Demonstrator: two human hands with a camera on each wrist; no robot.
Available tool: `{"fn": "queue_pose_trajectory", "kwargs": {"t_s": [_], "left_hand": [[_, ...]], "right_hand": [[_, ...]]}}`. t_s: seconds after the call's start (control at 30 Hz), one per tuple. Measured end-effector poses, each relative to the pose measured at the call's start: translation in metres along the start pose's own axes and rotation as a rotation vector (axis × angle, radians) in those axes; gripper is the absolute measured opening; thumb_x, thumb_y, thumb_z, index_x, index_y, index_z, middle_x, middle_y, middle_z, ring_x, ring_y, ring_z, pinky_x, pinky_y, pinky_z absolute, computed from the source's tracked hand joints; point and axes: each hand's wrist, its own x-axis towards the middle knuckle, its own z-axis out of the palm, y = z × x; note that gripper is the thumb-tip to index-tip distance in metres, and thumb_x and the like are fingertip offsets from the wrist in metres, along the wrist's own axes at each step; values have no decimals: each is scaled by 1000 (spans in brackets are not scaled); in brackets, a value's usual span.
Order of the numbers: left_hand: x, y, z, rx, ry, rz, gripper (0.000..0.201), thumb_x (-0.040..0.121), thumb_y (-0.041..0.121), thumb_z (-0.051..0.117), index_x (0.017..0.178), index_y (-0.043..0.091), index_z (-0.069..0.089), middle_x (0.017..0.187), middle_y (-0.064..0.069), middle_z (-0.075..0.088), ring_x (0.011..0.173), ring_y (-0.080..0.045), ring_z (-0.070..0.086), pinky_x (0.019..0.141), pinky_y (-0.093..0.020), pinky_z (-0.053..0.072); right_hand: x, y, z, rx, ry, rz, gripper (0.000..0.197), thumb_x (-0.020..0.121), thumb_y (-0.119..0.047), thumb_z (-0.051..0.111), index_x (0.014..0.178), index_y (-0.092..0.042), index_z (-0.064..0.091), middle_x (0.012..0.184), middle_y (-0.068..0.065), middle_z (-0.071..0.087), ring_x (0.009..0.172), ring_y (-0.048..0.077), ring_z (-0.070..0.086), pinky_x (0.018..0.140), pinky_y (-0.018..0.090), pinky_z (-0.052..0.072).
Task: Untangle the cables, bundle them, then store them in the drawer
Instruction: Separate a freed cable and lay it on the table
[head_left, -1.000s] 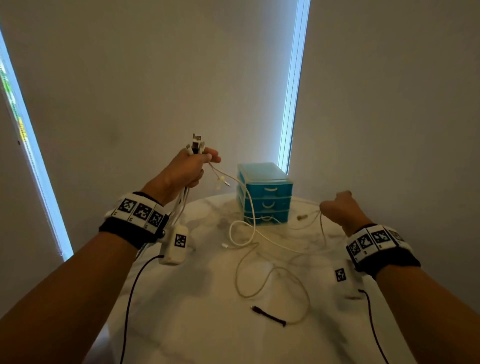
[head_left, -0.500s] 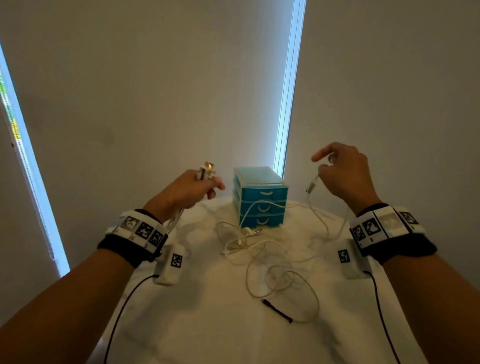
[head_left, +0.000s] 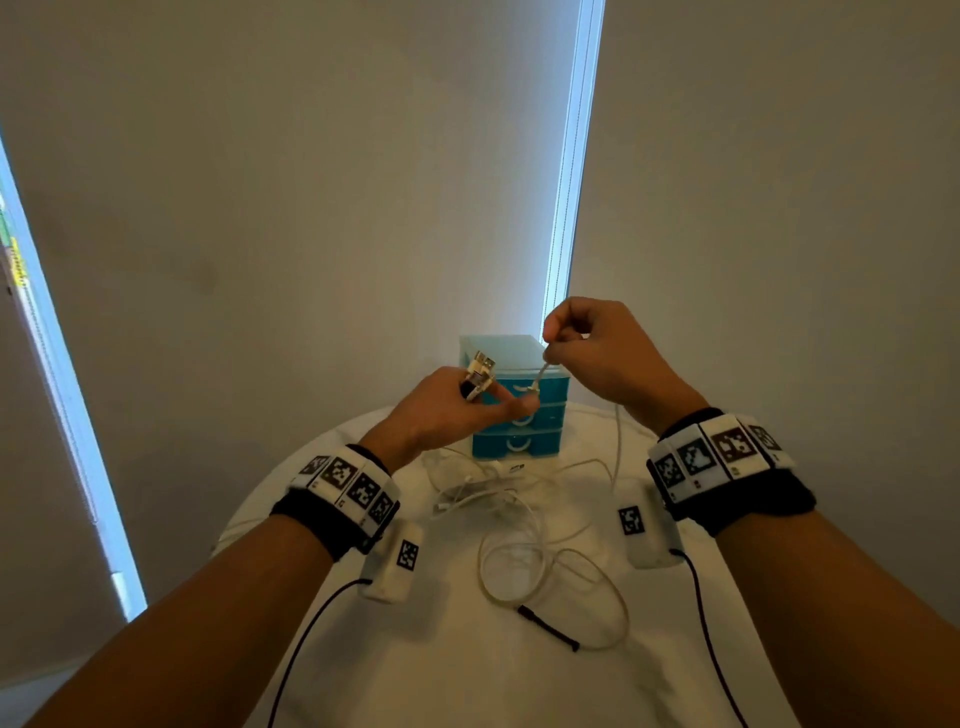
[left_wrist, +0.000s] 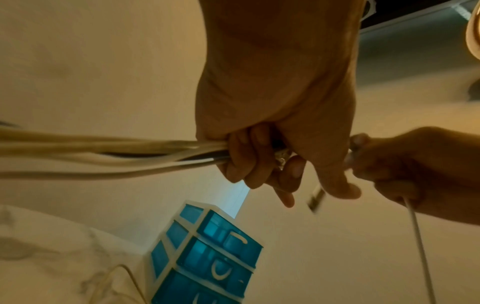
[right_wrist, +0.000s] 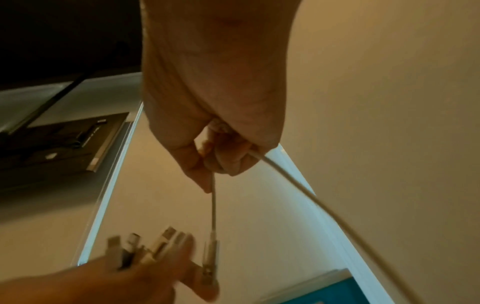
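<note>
My left hand (head_left: 457, 405) grips a bunch of cable ends, their plugs (head_left: 479, 375) sticking up past the fingers; the white cables (left_wrist: 103, 152) run out of the fist (left_wrist: 249, 162) toward the wrist. My right hand (head_left: 587, 353) pinches one white cable (right_wrist: 213, 205) just above its connector (right_wrist: 210, 259), which hangs down onto the left hand's outstretched fingers (right_wrist: 205, 288). Loose white cable loops (head_left: 519, 519) lie tangled on the round white table (head_left: 415, 675). A cable end with a black plug (head_left: 550, 629) lies in front of them.
A small blue three-drawer unit (head_left: 519, 415) stands at the table's far edge, all drawers closed, directly behind my hands. Thin black leads (head_left: 311, 623) run from the wrist cameras along both forearms. Walls and bright window strips stand behind the table.
My right hand has carried its cable end left and down to the left hand. The left hand has moved right, in front of the drawer unit, still gripping its plugs.
</note>
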Motion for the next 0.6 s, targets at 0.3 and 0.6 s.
{"fn": "queue_pose_trajectory", "kwargs": {"t_s": [0.3,0.6], "left_hand": [[-3,7,-23,-540,176,-94,53,98,67,58,93,15,70,60,5,43,54,-12,32,43,-22,27],[-10,38,-49,-698,415,-24,33,100,48,70,89,18,74,58,7,40,46,-7,29,40,-21,25]], "right_hand": [[3,-22,-13,582,180,141,24,103,3,50,119,-14,56,98,6,57,79,14,56,61,23,48],[-29,-45,63,502,-127,87,29,99,-3,65,113,-18,45,102,8,57,75,17,59,65,24,56]]}}
